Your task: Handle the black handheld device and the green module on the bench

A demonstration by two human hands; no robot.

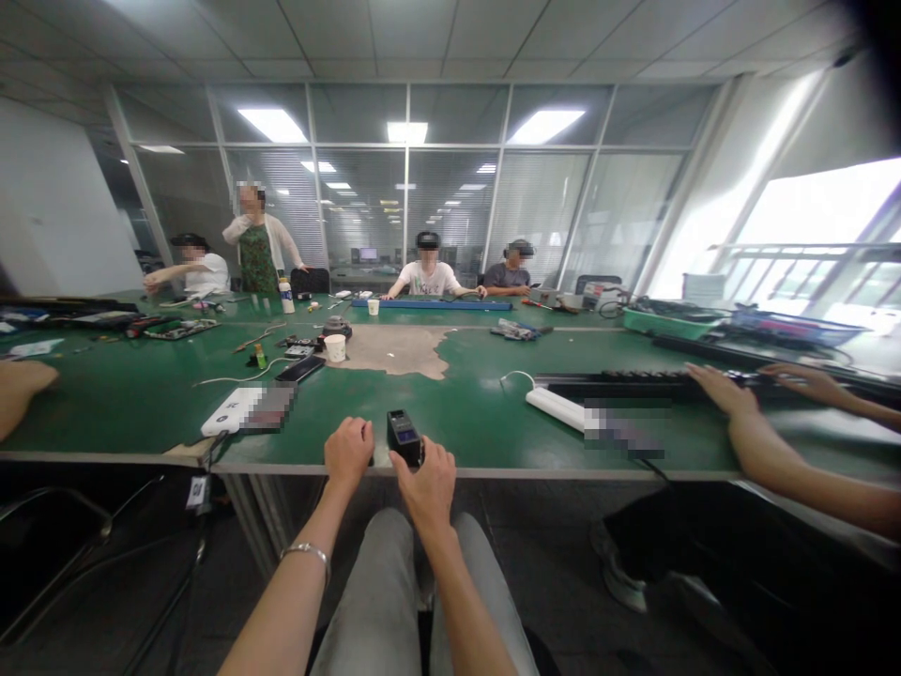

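Observation:
At the near edge of the green table (479,441), my right hand (431,483) grips a small black box-shaped device (403,434) with a little lit screen on its top face. The thumb lies along its near end and the fingers wrap its right side. Just left of the device, and apart from it, my left hand (350,451) rests at the table edge with its fingers curled into a loose fist. Nothing shows in that fist, and its palm side is hidden. A metal bracelet (308,556) circles my left wrist.
Left stand a white power bank (232,410), a dark phone (301,367) and a paper cup (336,348). To the right lie a white bar (556,407) and a black keyboard-like strip (619,385), with another person's hands (728,390) on it. Several people sit or stand beyond.

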